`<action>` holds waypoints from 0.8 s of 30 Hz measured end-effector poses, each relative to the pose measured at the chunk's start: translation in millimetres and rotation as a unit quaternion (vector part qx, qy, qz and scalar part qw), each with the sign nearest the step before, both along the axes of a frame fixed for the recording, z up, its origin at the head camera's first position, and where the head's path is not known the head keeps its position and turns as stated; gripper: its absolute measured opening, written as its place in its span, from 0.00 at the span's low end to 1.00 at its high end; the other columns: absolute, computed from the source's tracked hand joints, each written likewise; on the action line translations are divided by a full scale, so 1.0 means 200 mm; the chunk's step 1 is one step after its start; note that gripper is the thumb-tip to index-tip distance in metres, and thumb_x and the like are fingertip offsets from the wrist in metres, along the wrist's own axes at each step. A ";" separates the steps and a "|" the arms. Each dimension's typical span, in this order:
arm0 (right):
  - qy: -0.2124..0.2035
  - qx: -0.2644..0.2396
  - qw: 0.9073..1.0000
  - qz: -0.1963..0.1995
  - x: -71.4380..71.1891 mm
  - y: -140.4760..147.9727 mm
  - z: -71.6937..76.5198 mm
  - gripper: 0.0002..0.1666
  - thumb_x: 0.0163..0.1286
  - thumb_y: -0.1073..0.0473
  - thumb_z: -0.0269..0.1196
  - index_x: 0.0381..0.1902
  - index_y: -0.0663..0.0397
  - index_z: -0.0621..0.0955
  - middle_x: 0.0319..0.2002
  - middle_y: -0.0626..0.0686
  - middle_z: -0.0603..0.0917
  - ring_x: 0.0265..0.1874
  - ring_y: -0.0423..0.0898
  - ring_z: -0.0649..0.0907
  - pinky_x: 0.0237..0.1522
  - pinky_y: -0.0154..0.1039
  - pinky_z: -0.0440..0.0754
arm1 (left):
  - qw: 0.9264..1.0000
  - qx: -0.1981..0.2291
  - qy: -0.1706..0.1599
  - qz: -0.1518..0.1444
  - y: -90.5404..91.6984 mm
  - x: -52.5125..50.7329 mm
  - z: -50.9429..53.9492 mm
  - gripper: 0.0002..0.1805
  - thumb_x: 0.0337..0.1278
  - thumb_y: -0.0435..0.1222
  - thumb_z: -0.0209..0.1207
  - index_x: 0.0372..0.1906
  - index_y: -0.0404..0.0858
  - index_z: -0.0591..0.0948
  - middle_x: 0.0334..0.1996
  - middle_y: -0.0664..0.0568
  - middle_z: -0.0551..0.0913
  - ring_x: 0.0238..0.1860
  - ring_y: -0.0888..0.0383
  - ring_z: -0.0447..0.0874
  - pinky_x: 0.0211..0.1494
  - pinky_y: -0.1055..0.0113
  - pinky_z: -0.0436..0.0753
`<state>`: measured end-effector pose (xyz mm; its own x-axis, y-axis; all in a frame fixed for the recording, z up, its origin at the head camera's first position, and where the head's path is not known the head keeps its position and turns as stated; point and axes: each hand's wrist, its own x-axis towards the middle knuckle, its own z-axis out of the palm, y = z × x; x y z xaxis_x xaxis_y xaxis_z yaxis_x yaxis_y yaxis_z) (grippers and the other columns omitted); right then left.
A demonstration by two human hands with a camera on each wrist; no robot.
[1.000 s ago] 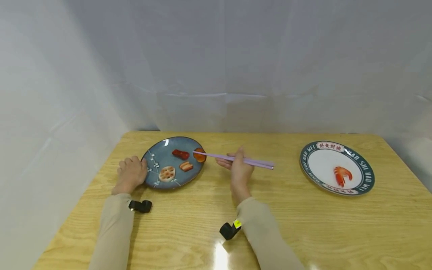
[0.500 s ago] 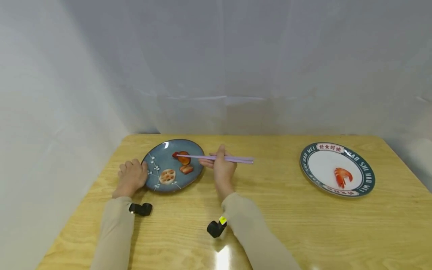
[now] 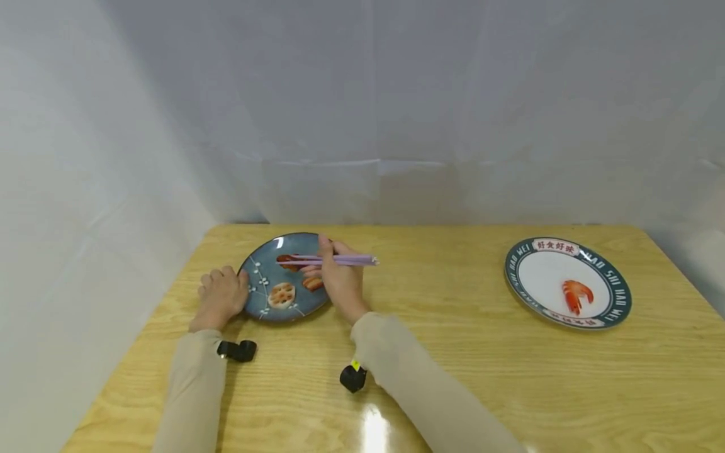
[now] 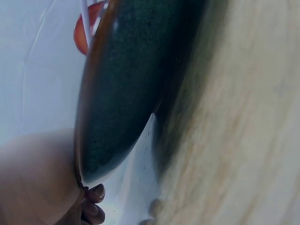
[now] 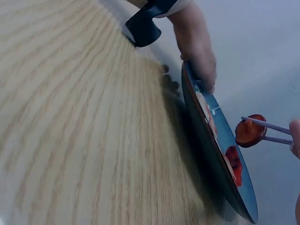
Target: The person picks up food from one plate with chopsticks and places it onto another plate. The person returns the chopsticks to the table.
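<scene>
My left hand point(image 3: 219, 296) holds the left rim of a blue-grey plate point(image 3: 300, 241) with a white blossom pattern. In my right hand point(image 3: 342, 277), over the plate's right side, is a pair of purple chopsticks point(image 3: 357, 259). Their tips pinch a round orange-brown food slice with a dark rim point(image 5: 250, 131), raised above the plate in the right wrist view. A dark red food piece point(image 5: 234, 164) lies below it; the two overlap in the head view. A lotus root slice point(image 3: 282, 295) and a striped meat-like piece point(image 3: 313, 284), partly behind my fingers, also lie there.
A white plate with a dark green lettered rim point(image 3: 515, 280) stands at the right of the wooden table point(image 3: 442, 340), with a red prawn point(image 3: 576, 297) on it. Pale sheeting point(image 3: 374, 113) hangs behind the table and along its left side.
My right hand has moved left over the plate with the chopsticks. The round orange-brown slice has shifted left from the plate's right edge. My left hand stays at the rim.
</scene>
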<state>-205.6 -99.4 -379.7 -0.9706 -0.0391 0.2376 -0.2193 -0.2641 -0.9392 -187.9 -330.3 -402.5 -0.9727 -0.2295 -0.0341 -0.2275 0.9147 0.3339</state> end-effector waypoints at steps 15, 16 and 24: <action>0.276 0.217 0.928 0.125 -0.01 -0.05 -0.09 0.18 0.72 0.58 0.59 0.21 0.57 0.72 0.19 0.52 0.75 0.16 0.42 0.75 0.21 0.29 0.70 | 1.000 -0.001 0.008 0.000 0.00 -0.01 -0.01 0.29 0.74 0.44 0.28 0.47 0.16 0.63 0.44 0.20 0.63 0.51 0.25 0.57 0.50 0.36 0.58; 0.285 0.223 0.923 0.128 -0.01 -0.05 -0.09 0.18 0.73 0.57 0.58 0.22 0.56 0.73 0.19 0.51 0.75 0.16 0.40 0.74 0.21 0.29 0.70 | 1.000 -0.001 0.008 -0.001 0.00 -0.01 -0.02 0.29 0.74 0.43 0.28 0.47 0.16 0.63 0.44 0.20 0.63 0.51 0.25 0.57 0.50 0.36 0.58; 0.353 0.233 0.900 0.105 0.00 -0.08 -0.08 0.12 0.69 0.60 0.62 0.24 0.56 0.76 0.19 0.49 0.77 0.15 0.36 0.72 0.21 0.26 0.70 | 1.000 -0.001 0.008 0.001 0.00 0.00 -0.02 0.29 0.74 0.43 0.28 0.47 0.16 0.64 0.44 0.20 0.63 0.51 0.25 0.57 0.50 0.37 0.58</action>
<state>-204.8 -114.7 -396.7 -0.5437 -0.4595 0.7023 -0.7959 0.0168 -0.6052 -188.2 -330.0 -405.6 -0.9725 -0.2323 -0.0186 -0.2249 0.9147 0.3358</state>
